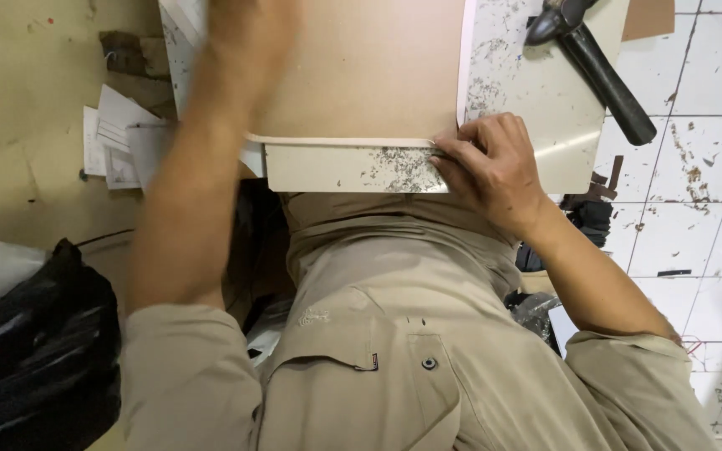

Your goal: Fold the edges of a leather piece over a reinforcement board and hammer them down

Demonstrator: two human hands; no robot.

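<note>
Head view: right hand (495, 167) pinches the near edge of the tan sheet (361, 71) folded over the pale board (353, 169) on the tabletop; left hand (248, 33) blurred, grip indeterminate; judged risk: slipping fingers leave a crooked fold.

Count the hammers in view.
1. A black-handled hammer lies on the speckled cream work board at top right, just beyond the right hand. The tan sheet under the left hand could hide others.
</note>
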